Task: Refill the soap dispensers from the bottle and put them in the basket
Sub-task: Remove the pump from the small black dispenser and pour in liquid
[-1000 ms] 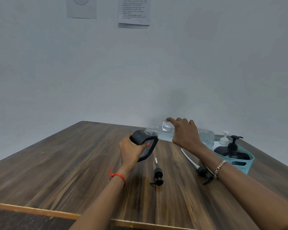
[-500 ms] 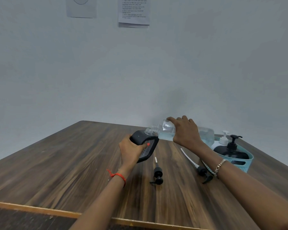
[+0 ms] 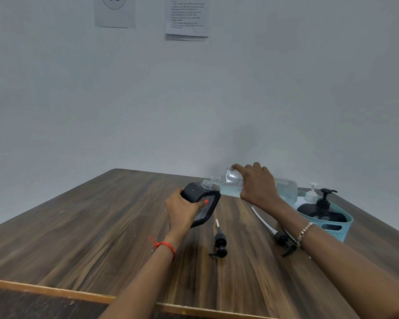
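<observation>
Low in the middle of the frame, a pump head (image 3: 219, 246) and a second pump head (image 3: 283, 241) lie loose on the wooden table (image 3: 90, 238). Just above them the left hand (image 3: 182, 211) wraps its fingers round a dark dispenser (image 3: 195, 194), tilted, with its neck open. From the right, the right hand (image 3: 258, 187) grips the clear bottle (image 3: 230, 181) from above, lying almost level, its mouth just beside that neck. This looks like the pouring step. Next, the mouth must sit over the neck and tip further. At far right, the basket (image 3: 347, 223) holds a black dispenser (image 3: 323, 215) and a white dispenser (image 3: 309, 197).

Light soft, even, slightly dim; faint shadow on wall (image 3: 247, 143). Desk (image 3: 78, 238) edges bowed by wide-angle lens. Overall soft focus; wall notice (image 3: 187, 17) text illegible.
</observation>
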A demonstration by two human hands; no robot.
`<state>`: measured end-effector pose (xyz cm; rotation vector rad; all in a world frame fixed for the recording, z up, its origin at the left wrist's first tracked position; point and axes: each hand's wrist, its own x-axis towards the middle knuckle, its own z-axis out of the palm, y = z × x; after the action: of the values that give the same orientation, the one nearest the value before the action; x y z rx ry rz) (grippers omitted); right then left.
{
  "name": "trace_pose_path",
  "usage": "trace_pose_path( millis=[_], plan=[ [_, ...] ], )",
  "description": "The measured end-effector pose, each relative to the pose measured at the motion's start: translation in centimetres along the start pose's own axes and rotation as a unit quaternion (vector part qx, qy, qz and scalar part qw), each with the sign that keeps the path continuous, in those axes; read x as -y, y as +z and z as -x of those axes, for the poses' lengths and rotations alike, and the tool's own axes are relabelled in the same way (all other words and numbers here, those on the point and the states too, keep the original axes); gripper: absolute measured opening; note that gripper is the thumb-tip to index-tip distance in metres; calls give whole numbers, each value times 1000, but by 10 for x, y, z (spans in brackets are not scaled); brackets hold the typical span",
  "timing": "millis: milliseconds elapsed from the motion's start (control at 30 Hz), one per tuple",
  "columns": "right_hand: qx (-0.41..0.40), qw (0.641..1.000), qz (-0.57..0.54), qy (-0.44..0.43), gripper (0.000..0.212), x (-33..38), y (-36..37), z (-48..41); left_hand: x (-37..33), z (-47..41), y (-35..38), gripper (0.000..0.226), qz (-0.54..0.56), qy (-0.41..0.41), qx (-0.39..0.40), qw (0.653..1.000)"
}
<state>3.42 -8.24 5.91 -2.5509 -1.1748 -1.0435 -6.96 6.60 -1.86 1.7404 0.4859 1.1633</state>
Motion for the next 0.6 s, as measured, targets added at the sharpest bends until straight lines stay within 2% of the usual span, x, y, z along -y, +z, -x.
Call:
trace_pose_path(
  millis=[600],
  plan=[
    [-1, 1000, 7, -5, 65, 2, -5, 1, -2, 3, -2, 44, 19, -13, -5, 1000]
  ],
)
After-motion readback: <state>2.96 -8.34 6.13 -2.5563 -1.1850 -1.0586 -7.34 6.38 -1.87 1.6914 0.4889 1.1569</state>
